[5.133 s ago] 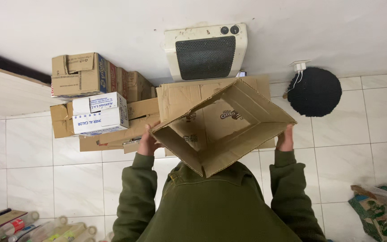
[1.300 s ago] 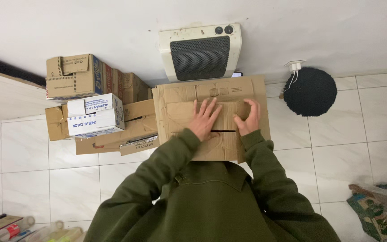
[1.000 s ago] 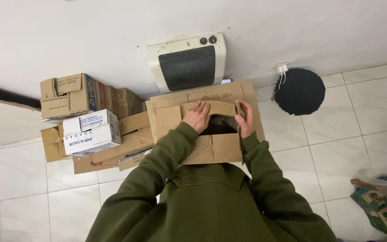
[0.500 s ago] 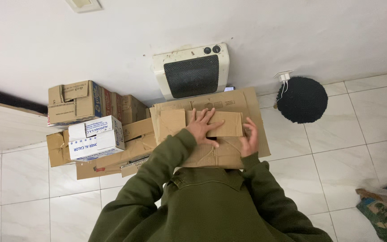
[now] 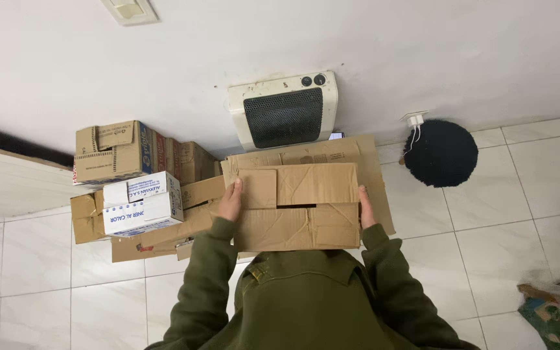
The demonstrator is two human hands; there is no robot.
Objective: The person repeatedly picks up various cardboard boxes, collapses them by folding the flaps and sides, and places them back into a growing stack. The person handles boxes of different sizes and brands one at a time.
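Note:
I hold a brown cardboard box (image 5: 296,207) in front of my chest, its top flaps folded shut. My left hand (image 5: 231,201) presses flat against the box's left side and my right hand (image 5: 365,207) against its right side. The box sits over a flattened sheet of cardboard (image 5: 306,154) lying on the tiled floor. My green sleeves reach up to both sides of the box.
A white wall heater (image 5: 284,116) stands against the wall just beyond the box. A stack of cardboard boxes (image 5: 115,155) with a white box (image 5: 142,204) on it is at the left. A round black object (image 5: 441,153) lies at the right, colourful clutter (image 5: 555,310) at the lower right.
The box was open and tilted up five seconds ago. Since then the flaps were folded down under my hands, which have now slid from the top to the box's two sides.

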